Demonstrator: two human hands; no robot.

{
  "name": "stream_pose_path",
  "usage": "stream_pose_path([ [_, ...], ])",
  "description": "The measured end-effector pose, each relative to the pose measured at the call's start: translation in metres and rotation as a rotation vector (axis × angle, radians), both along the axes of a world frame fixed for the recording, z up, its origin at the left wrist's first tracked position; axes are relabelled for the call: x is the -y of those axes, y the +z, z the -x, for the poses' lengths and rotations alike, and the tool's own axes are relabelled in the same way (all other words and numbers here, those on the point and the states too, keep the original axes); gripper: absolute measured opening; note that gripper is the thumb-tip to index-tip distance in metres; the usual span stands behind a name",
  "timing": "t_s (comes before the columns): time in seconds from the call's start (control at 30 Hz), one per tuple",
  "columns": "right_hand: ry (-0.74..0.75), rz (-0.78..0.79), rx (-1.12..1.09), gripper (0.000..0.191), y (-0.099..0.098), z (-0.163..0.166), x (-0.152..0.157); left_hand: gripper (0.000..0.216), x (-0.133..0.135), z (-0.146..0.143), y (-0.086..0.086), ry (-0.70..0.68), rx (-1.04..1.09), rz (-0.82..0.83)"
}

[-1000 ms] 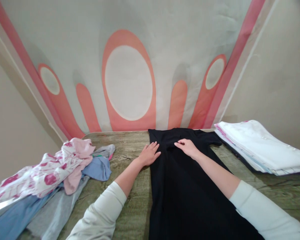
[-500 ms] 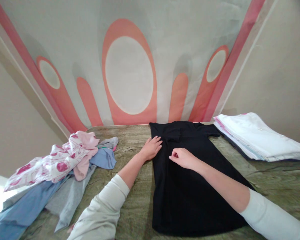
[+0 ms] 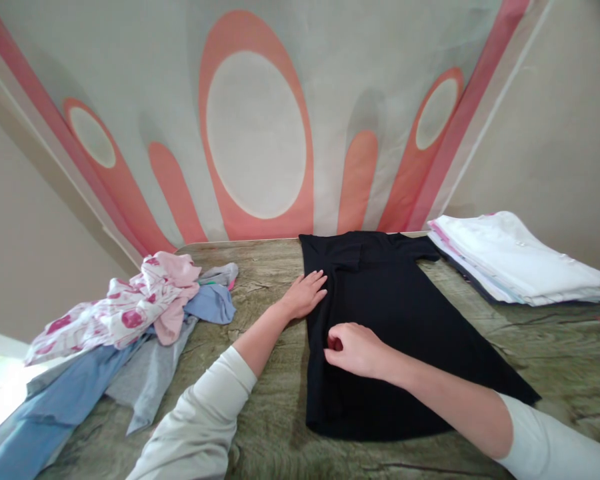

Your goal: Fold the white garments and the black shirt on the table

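A black garment (image 3: pixel 405 320) lies spread flat on the green-brown tabletop (image 3: pixel 270 413), its top end toward the wall. My left hand (image 3: pixel 305 295) rests flat with fingers stretched out on the garment's left edge, near the top. My right hand (image 3: pixel 354 349) lies on the middle of the garment with its fingers curled inward, knuckles up. Whether it pinches the cloth cannot be seen. Both arms wear pale long sleeves.
A loose heap of clothes (image 3: pixel 125 320), pink-patterned, blue and grey, lies at the table's left. A stack of folded white textiles (image 3: pixel 520 267) sits at the right. A wall hanging with orange ovals (image 3: pixel 255 133) stands behind the table.
My right hand has slid from the garment's top toward me along its middle, curling its fingers. My left hand stays at the left edge. The view has tilted, showing the garment's lower hem.
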State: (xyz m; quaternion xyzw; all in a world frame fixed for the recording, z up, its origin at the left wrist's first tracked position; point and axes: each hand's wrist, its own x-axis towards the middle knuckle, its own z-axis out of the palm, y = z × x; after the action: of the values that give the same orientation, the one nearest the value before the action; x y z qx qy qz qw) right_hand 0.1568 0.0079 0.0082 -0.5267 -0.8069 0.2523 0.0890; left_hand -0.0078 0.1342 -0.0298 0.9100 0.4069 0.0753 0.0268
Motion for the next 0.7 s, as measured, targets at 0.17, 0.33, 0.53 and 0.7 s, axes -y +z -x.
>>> stream_pose_path([
  [0.17,0.015,-0.004,-0.072,0.013,0.002,0.000,0.023,0.049,0.001,-0.001,0.001,0.008,0.010,0.017],
  [0.33,-0.036,0.128,-0.296,0.016,0.010,-0.020,0.030,0.049,0.001,-0.001,0.001,0.013,0.019,0.034],
  [0.53,-0.046,0.539,-0.301,0.017,0.009,-0.056,0.047,0.052,-0.001,0.000,-0.001,0.013,0.026,0.001],
  [0.7,0.061,0.421,-0.105,0.027,0.025,-0.081,0.031,0.054,-0.003,0.000,-0.002,0.026,0.032,-0.027],
])
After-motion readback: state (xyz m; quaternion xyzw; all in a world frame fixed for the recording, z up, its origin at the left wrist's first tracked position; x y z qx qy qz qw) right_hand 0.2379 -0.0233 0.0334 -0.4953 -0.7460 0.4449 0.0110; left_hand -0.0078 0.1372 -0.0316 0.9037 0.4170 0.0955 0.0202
